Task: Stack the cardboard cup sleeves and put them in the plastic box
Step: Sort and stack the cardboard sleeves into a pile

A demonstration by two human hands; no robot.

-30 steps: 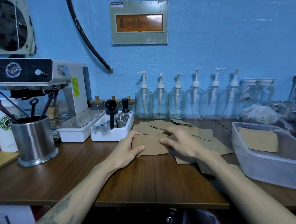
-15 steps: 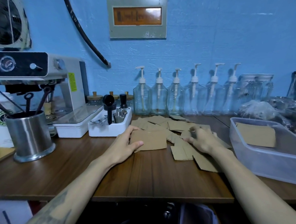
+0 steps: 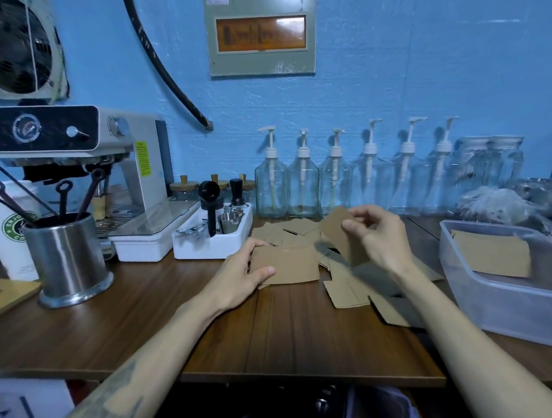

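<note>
A steel cup [image 3: 67,258] and white tray [image 3: 212,244] stand at left. The left hand [image 3: 239,274] holds the sleeve stack [image 3: 287,267] on the table [image 3: 146,318]; the right hand [image 3: 377,235], on the table a moment ago, now pinches a lifted sleeve [image 3: 336,231] above loose sleeves [image 3: 346,293]. Far right, the plastic box [image 3: 497,306] holds one sleeve [image 3: 491,256].

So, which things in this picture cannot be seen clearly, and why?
All in the head view:
- How many sleeves are in the stack under the left hand: only the top one shows.
- The sleeve pinched by the right hand: blurred, partly behind the fingers.
- The plastic box: cut off by the right edge.
- The loose sleeves: overlapping, partly behind the right forearm, so uncountable.
</note>
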